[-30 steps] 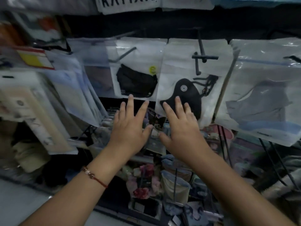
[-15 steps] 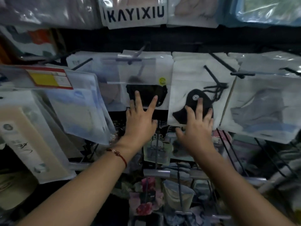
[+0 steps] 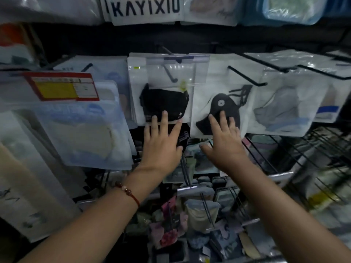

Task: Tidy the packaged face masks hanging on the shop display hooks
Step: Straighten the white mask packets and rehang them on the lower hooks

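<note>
Head view: both hands are raised to the rack, palms flat, fingers spread wide, holding nothing. The left hand point(image 3: 161, 147) has its fingertips point(image 3: 164, 113) on the lower edge of a clear pack w/ a black mask point(image 3: 164, 103); this pack hangs on a black hook point(image 3: 170, 74) just above the fingers. A red bead bracelet point(image 3: 127, 191) sits on the left wrist. The right hand point(image 3: 225, 145) presses its fingertips point(image 3: 222, 114) on the lower part of the next pack, a black mask w/ a round valve point(image 3: 220, 109), which hangs just beside the first one. Right of these fingers hangs a pack w/ a grey mask point(image 3: 281, 109). Left of the left fingers there is a pale blue pack point(image 3: 81, 130) and a red-yellow label point(image 3: 60, 86). Above, a white sign reads KAYIXIU point(image 3: 145, 8).
</note>
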A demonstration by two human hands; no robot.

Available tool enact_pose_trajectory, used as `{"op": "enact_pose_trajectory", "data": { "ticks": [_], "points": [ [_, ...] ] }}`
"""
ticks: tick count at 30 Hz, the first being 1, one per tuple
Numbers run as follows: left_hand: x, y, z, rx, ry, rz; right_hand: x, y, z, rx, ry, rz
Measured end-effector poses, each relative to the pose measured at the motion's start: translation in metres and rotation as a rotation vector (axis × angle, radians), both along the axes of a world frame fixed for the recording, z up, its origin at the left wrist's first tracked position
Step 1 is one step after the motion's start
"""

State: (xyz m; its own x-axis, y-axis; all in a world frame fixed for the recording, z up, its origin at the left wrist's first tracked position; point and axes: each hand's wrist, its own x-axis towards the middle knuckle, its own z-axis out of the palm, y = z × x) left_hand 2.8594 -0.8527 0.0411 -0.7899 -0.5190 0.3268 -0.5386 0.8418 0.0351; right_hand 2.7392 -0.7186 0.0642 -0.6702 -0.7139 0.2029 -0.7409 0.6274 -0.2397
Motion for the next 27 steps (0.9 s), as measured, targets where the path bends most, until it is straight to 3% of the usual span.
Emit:
{"op": "enact_pose_trajectory", "data": {
  "ticks": [8,13,18,27],
  "points": [
    [0.031,0.044,0.009,0.146,-0.019,0.023,0.021,0.026,0.022,0.08,-0.057,0.151],
    [0.071,0.083,0.019,0.373,0.127,0.129,0.041,0.051,0.027,-0.069,-0.198,0.23],
    [0.104,0.111,0.005,0.296,0.096,0.224,0.065,0.061,0.012,0.013,-0.226,0.33],
    [0.159,0.077,0.002,0.264,0.18,0.362,0.112,0.039,0.02,0.015,-0.208,0.5]
  ]
}}
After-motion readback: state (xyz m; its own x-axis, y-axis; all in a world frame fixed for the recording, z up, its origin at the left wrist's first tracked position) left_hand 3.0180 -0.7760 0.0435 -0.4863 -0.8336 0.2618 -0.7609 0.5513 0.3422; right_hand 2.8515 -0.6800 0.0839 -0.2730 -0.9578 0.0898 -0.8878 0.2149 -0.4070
